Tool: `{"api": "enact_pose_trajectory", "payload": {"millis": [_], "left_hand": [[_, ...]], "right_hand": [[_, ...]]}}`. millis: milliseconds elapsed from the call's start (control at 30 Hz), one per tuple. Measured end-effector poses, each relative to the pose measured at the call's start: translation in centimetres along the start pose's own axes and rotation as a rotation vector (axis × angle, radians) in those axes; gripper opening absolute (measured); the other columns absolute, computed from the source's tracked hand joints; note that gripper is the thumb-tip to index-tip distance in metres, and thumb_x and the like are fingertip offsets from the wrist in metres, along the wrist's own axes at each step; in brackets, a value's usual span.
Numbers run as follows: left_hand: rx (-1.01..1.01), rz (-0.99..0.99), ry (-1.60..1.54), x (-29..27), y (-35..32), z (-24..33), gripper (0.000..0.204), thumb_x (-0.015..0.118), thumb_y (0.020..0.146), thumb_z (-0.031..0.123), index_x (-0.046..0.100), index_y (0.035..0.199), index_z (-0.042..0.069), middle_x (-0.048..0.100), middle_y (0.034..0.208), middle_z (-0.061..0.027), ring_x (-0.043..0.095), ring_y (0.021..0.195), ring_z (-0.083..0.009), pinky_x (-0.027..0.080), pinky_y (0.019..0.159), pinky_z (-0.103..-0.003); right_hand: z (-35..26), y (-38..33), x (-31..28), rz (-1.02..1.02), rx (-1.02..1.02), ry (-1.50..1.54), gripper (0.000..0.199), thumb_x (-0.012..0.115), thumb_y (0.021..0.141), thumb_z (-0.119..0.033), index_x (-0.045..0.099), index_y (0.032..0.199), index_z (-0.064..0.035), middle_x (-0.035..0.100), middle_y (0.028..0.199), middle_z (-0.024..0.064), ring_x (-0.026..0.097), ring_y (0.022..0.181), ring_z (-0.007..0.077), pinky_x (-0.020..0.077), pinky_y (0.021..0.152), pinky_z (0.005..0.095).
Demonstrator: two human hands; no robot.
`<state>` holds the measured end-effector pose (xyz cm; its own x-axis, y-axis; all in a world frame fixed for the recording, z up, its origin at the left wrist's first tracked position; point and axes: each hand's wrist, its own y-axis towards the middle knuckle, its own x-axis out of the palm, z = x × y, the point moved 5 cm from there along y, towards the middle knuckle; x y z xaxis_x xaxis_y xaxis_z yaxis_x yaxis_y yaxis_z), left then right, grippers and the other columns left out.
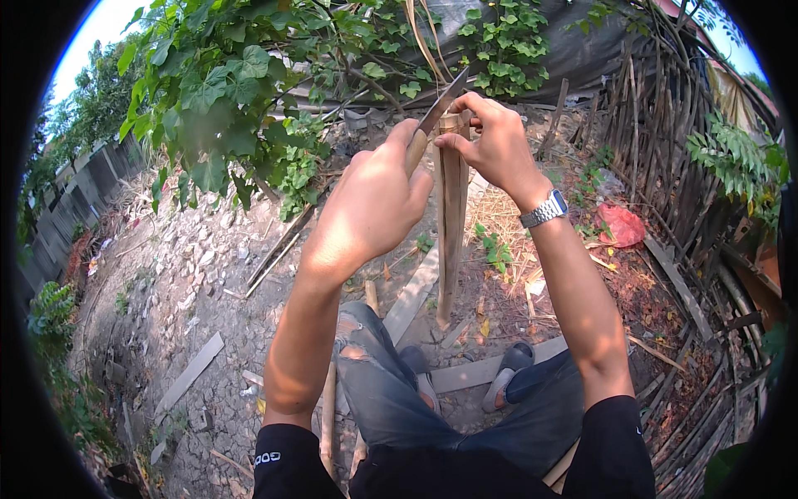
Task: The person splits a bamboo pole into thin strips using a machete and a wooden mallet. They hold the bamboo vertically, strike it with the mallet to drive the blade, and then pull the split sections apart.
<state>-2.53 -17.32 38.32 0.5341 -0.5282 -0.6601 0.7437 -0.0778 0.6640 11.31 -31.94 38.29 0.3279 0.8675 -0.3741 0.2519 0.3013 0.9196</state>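
My left hand (366, 204) is closed around the wooden handle of a knife (443, 101). Its dark blade slants up and to the right, against or just beside the top of an upright, split wooden post (450, 224). At the post's top, my right hand (501, 150), with a metal-band watch (544, 209) on its wrist, has thumb and fingers closed around the edge. A pale band (449, 125) shows there between the two hands; whether it is a separate strip I cannot tell. Long tan strips (425, 40) rise behind the blade.
Leafy vines (224, 83) hang at the far left, before a grey tarp (573, 62). A stick fence (644, 133) lines the right. Planks (193, 370), rubble and a red plastic bag (620, 225) lie on the ground. My shoes (515, 359) flank the post's foot.
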Motion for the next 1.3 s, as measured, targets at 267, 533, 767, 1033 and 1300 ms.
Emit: {"api": "enact_pose_trajectory", "payload": {"millis": [267,533,767,1033,1300], "left_hand": [[-0.040,-0.043,-0.022,-0.4,0.7,-1.6,0.055,0.059,0.091,0.016,0.047,0.140,-0.007,0.066,0.112,-0.0334,0.063,0.109,-0.0481,0.050,0.095,-0.050],[0.053,0.015,0.046,1.2,0.5,-0.7,0.056,0.062,0.090,0.013,0.046,0.142,-0.002,0.069,0.101,-0.0313,0.065,0.097,-0.0493,0.052,0.087,-0.052],[0.008,-0.041,0.073,1.1,0.1,-1.1,0.060,0.062,0.088,0.009,0.044,0.145,0.001,0.069,0.106,-0.0294,0.065,0.095,-0.0489,0.052,0.086,-0.052],[0.050,-0.026,0.070,0.3,0.0,-2.7,0.062,0.060,0.088,0.009,0.041,0.146,0.002,0.068,0.109,-0.0306,0.066,0.097,-0.0502,0.052,0.088,-0.050],[-0.148,-0.097,0.124,-0.6,-2.1,-0.4,0.061,0.059,0.090,0.009,0.041,0.147,0.001,0.066,0.081,-0.0300,0.066,0.077,-0.0493,0.050,0.073,-0.052]], "right_hand": [[0.6,0.7,-0.4,-0.083,0.072,0.123,0.039,0.088,0.076,-0.015,0.057,0.096,-0.0006,0.068,0.073,0.0126,0.065,0.062,0.0176,0.0517,0.058,0.0334],[1.3,0.4,-0.4,-0.034,0.125,0.105,0.041,0.088,0.074,-0.018,0.059,0.097,-0.0020,0.065,0.065,0.0174,0.064,0.061,0.0342,0.0499,0.060,0.0416],[1.4,0.8,0.0,-0.124,0.099,0.127,0.051,0.088,0.075,-0.022,0.060,0.112,-0.0041,0.071,0.082,0.0217,0.072,0.075,0.0308,0.0551,0.068,0.0391],[5.2,6.4,-2.9,0.008,0.270,0.086,0.038,0.058,0.099,-0.035,0.065,0.125,-0.0066,0.073,0.113,0.0181,0.071,0.103,0.0310,0.0535,0.091,0.0412],[0.5,16.7,-4.3,0.109,0.039,0.031,0.042,0.056,0.098,-0.036,0.069,0.113,0.0009,0.071,0.108,0.0256,0.069,0.103,0.0343,0.0516,0.088,0.0433]]}}
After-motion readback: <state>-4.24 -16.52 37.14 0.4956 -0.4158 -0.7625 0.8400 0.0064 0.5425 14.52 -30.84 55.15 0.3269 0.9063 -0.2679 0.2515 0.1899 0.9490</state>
